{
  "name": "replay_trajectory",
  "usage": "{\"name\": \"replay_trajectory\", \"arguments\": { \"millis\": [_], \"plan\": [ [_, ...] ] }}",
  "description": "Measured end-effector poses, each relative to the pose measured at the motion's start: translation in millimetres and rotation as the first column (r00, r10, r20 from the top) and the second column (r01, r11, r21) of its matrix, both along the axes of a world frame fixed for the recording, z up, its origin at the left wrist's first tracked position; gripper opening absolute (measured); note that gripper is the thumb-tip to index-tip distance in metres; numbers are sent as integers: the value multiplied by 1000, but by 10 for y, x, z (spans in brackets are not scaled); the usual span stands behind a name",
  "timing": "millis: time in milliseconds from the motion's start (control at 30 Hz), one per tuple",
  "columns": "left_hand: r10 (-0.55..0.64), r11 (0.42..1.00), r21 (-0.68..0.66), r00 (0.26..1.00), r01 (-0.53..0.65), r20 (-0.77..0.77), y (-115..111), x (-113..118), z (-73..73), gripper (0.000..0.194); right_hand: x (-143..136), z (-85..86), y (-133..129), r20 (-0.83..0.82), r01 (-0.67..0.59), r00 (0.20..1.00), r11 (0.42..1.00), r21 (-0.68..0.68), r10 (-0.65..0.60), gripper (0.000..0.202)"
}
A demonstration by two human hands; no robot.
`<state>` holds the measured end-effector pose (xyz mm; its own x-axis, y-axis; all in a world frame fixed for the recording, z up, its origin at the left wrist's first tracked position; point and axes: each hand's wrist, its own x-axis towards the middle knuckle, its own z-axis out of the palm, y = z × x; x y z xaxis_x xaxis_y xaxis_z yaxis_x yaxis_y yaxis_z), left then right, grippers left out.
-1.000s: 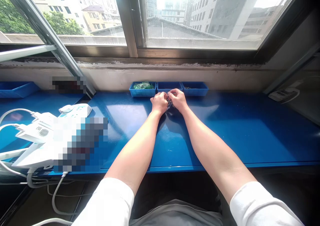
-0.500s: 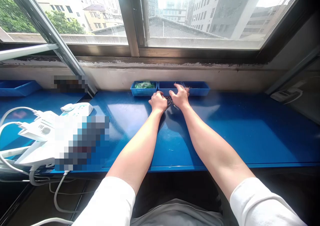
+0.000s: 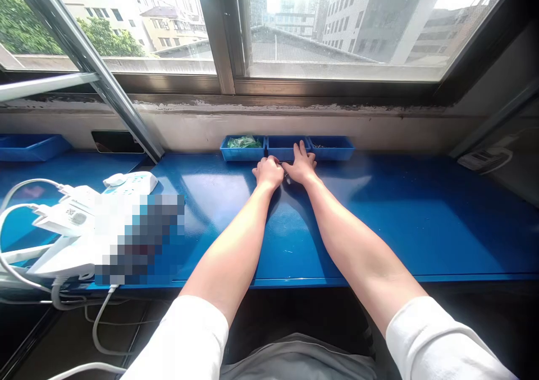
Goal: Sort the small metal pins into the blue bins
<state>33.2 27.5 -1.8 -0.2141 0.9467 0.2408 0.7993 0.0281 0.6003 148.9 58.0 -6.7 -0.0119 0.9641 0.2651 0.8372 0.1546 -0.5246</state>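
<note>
My left hand [image 3: 269, 172] is on the blue tabletop, knuckles up and fingers curled downward, just in front of the middle blue bin [image 3: 283, 142]. Whatever lies under its fingers is hidden. Close beside it, my right hand [image 3: 302, 165] has its fingers stretched forward and apart, the tips at the front of the middle bin. Small thin metal pieces [image 3: 288, 179], perhaps screws, lie between the hands and are mostly covered. The left bin [image 3: 242, 155] holds green-tinted clear plastic bags. Inside the right bin [image 3: 332, 154] are small thin pieces.
White power strips with plugs and cables [image 3: 71, 217] crowd the left of the blue table [image 3: 387, 217], beside a blurred-out patch. A metal post [image 3: 113, 94] rises at the left. Another blue bin [image 3: 33, 149] and a dark flat object [image 3: 115, 142] lie beyond it.
My right hand has come slightly nearer my left hand, its fingers now flatter and pointing forward. Between the hands, fewer of the small metal pieces are visible.
</note>
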Motion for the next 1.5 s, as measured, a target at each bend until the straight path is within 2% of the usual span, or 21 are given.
{"name": "replay_trajectory", "arguments": {
  "millis": [100,167,233,300,400,533,767,967,1167,1500],
  "plan": [
    [-1,1000,2,1000,1,0,7,-1,-1,25,-9,12,-33,-57,2,998,991,131,6,67],
    [0,1000,7,1000,0,10,13,-5,3,26,-15,39,-72,-85,7,996,972,235,13,51],
    [-4,1000,14,1000,4,28,20,-12,6,27,-15,64,-112,-80,-7,996,961,276,30,37],
    [-16,1000,25,999,15,47,27,-21,6,28,-9,74,-148,-40,-43,998,972,232,54,33],
    [-33,998,50,997,29,77,34,-31,-4,29,5,63,-191,43,-112,993,990,85,108,39],
    [-45,996,87,993,36,107,43,-33,-18,31,17,57,-234,119,-191,974,980,-47,195,41],
    [-76,994,82,990,67,118,50,-37,-24,29,24,44,-205,85,-225,971,974,15,223,27],
    [-108,992,78,986,99,125,43,-37,-28,27,19,-13,-147,41,-250,968,964,90,247,27],
    [-126,990,79,984,116,125,55,-40,-42,28,-5,-14,-129,16,-146,989,987,71,145,23],
    [-166,985,60,980,160,112,37,-34,-23,25,-3,-13,-117,24,-206,979,977,62,204,23]
  ]
}}
